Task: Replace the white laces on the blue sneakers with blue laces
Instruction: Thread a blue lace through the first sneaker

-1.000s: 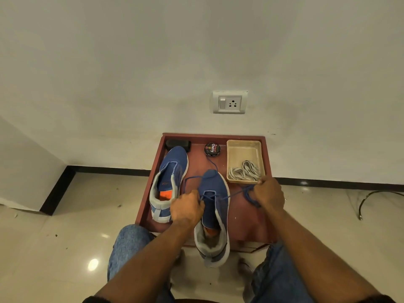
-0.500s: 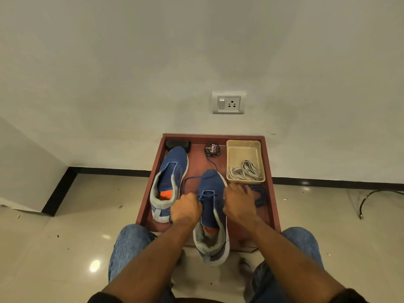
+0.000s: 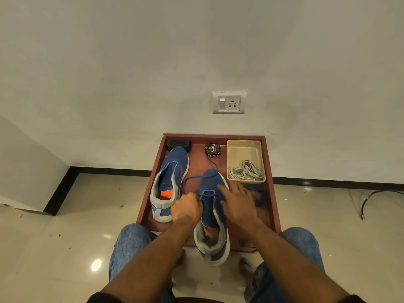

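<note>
Looking down from the head view: my left hand [image 3: 186,208] is curled, its grip pinched on the blue lace [image 3: 192,179] at the left eyelets of the near sneaker [image 3: 211,212]. My right hand [image 3: 239,203] lies flat on that sneaker's right side, fingers straight, grip apart, clamped on nothing. The near sneaker sits toe toward the wall, heel hanging over the front edge of the red worktop [image 3: 271,193]. One lace bar crosses its lowest eyelets; a loose loop of lace runs out left of the toe, and another strand trails up toward the polish tin [image 3: 212,149]. Second sneaker [image 3: 170,182] stands just left, parallel, on the worktop, no lace visible in it. A bunch of blue lace [image 3: 258,194] lies on the worktop right of my right hand. White laces [image 3: 246,171] are piled in the beige tray [image 3: 243,147] at back right. Black block [image 3: 178,144] at back left, touching the second sneaker's toe. Wall socket [image 3: 229,102] above. My knees in jeans [image 3: 131,241] flank the worktop.
</note>
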